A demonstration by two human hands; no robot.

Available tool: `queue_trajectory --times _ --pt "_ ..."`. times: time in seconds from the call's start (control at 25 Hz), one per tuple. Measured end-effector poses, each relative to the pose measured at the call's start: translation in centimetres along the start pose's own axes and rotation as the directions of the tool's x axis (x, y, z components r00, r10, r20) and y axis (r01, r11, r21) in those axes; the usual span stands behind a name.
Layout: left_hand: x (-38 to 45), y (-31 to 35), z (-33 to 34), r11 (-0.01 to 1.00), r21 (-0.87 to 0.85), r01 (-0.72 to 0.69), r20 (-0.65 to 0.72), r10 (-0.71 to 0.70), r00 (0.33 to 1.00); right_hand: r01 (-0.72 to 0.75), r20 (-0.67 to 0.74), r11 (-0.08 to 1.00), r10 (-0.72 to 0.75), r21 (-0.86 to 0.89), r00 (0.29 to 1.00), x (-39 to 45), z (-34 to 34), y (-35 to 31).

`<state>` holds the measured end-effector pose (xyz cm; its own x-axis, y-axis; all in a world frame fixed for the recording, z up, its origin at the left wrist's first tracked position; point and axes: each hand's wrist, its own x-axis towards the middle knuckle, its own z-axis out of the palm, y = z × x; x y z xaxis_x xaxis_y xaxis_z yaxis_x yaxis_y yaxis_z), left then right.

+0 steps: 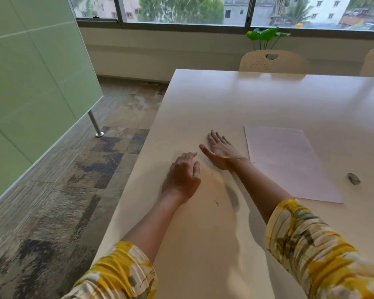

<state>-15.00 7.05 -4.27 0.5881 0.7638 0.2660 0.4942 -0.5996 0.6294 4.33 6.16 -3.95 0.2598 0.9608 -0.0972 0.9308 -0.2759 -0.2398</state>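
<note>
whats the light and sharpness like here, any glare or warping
Head view, light: daylight from the window leaves a pale sheen on the table, which mirrors the chair back. Head view, shadow: a soft one lies beside the right forearm. Head view, blur: the small grey object right of the sheet of paper is smeared. Head view, distortion: the wide lens makes the green panel lean.

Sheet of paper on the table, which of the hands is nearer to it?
Right. The right hand lies flat just left of the sheet of paper; the left hand rests farther left.
</note>
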Motion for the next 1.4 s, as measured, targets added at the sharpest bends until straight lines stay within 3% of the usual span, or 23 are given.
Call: queue_trajectory --times 0.24,0.32,0.4,0.48,0.56,0.64,0.72,0.8,0.92,1.04,1.12,1.24,1.32,1.4 --pt "0.2 -0.4 0.1 0.992 -0.122 0.011 -0.123 -0.026 0.992 0.306 0.098 0.948 -0.314 0.093 0.944 -4.6 0.3 -2.1" --pt "0.3 -0.4 0.1 0.986 -0.169 0.013 -0.163 -0.041 0.986 0.321 0.109 0.912 -0.358 0.256 0.928 -6.8 0.7 -2.6" --pt "0.2 -0.5 0.2 0.979 -0.201 0.011 -0.178 -0.047 0.983 0.273 0.084 0.801 -0.371 0.534 0.925 -8.4 0.5 -2.9" --pt "0.2 -0.7 0.3 0.976 -0.22 0.005 -0.182 -0.046 0.982 0.234 0.002 0.701 -0.318 0.674 0.948 -8.6 -0.2 -2.3" --pt "0.3 -0.8 0.4 0.974 -0.229 -0.002 -0.186 -0.042 0.982 0.19 -0.028 0.781 -0.216 0.595 0.976 -7.5 -0.9 -1.3" --pt "0.4 -0.9 0.5 0.972 -0.234 -0.003 -0.196 -0.044 0.98 0.147 0.014 0.908 -0.166 0.393 0.986 -6.3 -0.8 -0.5" --pt "0.5 -1.0 0.5 0.972 -0.235 -0.01 -0.199 -0.038 0.979 0.18 0.064 0.972 -0.192 0.153 0.979 -5.7 0.0 -0.5" --pt "0.6 -1.2 0.5 0.973 -0.232 -0.014 -0.172 -0.027 0.985 0.264 0.093 0.964 -0.265 0.025 0.96 -5.8 0.7 -1.2" --pt "0.5 -1.0 0.4 0.966 -0.259 -0.016 -0.151 -0.024 0.988 0.392 0.106 0.92 -0.391 0.013 0.914 -7.4 1.2 -2.8" --pt "0.4 -0.8 0.0 0.949 -0.315 -0.015 -0.151 -0.034 0.988 0.446 0.105 0.888 -0.456 0.109 0.884 -9.9 1.7 -4.1" --pt "0.2 -0.6 -0.2 0.931 -0.365 0.002 -0.125 -0.051 0.991 0.382 0.113 0.86 -0.44 0.338 0.891 -11.7 1.7 -4.7" --pt "-0.1 -0.6 -0.4 0.914 -0.405 0.018 -0.104 -0.065 0.992 0.17 0.014 0.604 -0.288 0.779 0.958 -13.6 0.9 -4.7" --pt "-0.3 -0.5 -0.6 0.906 -0.422 0.023 -0.106 -0.075 0.992 0.177 -0.145 0.582 -0.102 0.793 0.984 -14.6 -0.1 -3.8" --pt "-0.3 -0.4 -0.6 0.907 -0.419 0.028 -0.109 -0.081 0.991 0.164 -0.253 0.66 0.041 0.733 0.967 -15.8 -0.5 -2.7"
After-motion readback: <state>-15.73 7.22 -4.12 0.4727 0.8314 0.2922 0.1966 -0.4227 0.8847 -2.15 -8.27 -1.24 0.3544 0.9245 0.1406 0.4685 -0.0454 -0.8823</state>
